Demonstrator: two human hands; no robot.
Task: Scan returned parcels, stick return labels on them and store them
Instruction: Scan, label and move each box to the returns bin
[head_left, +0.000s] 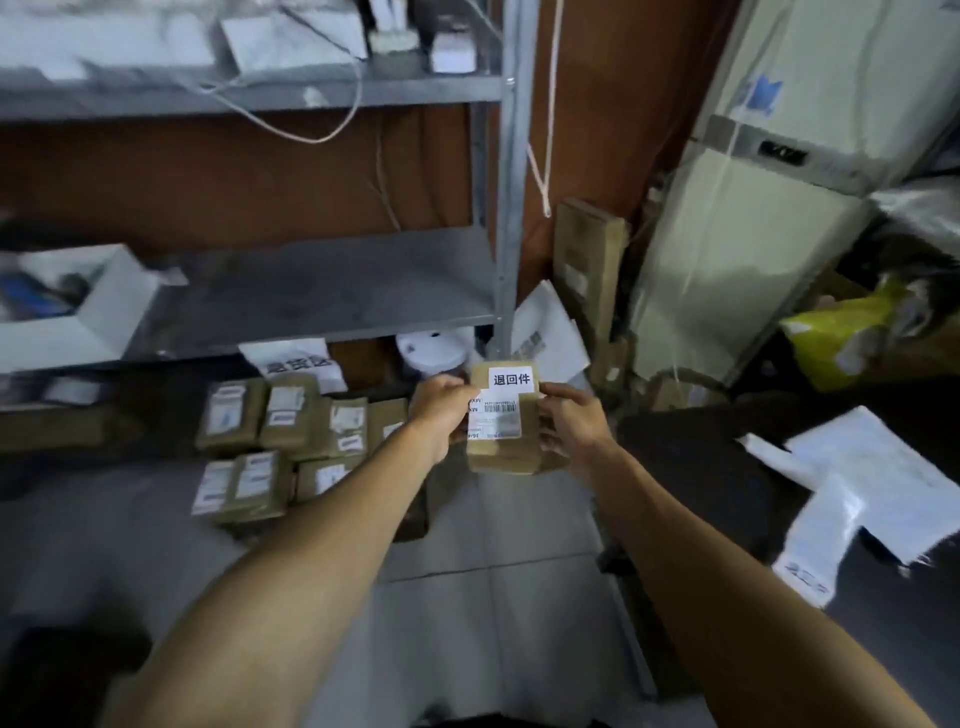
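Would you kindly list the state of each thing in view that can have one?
Small brown cardboard parcel: held up by both hands, closed.
White return label: stuck on the parcel's top.
Left hand: grips the parcel's left edge.
Right hand: grips its right edge.
Brown parcels on the floor: lying in rows, labelled.
White open box: on the grey metal shelf.

Grey tiled floor (483, 597): brown parcels (270, 441) clustered left. Metal shelf (322, 291): open white box (88, 312) at left end.

- Parcel (503, 421) held between left hand (439, 410) and right hand (571, 423), before the shelf rack (506, 208).
- Stacked parcels (291, 431) on the floor, left of it.
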